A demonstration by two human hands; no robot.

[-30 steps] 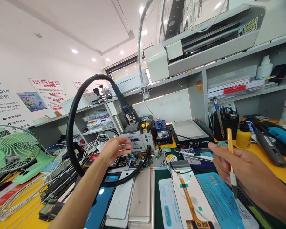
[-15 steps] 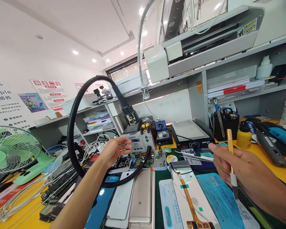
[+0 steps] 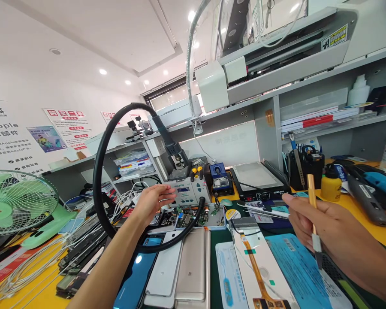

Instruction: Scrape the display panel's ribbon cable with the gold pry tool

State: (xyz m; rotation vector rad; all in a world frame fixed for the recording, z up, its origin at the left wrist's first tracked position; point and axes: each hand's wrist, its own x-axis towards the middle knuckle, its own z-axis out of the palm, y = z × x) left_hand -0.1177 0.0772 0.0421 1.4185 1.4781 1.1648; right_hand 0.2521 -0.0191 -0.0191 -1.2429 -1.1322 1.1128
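Observation:
My left hand (image 3: 152, 201) is stretched out over the bench with its fingers apart, reaching towards the grey hot-air rework station (image 3: 187, 191) and holding nothing. A thick black hose (image 3: 100, 150) loops from that station around my forearm. My right hand (image 3: 321, 225) is closed on a thin gold-handled tool (image 3: 312, 214), held upright with its dark tip pointing down over a blue sheet (image 3: 296, 270). A phone screen with an orange flex cable (image 3: 255, 266) lies just left of that hand.
Several phones and back covers (image 3: 180, 270) lie in front of me. A green fan (image 3: 16, 206) and tangled white cables (image 3: 25, 270) fill the left. A heating plate (image 3: 257, 178), a tool holder (image 3: 305, 165), a yellow bottle (image 3: 330, 185) and a blue tool (image 3: 381, 184) stand behind.
The view has shifted slightly. My left hand has edged a little nearer the rework station. The right hand keeps the gold tool in the same pose.

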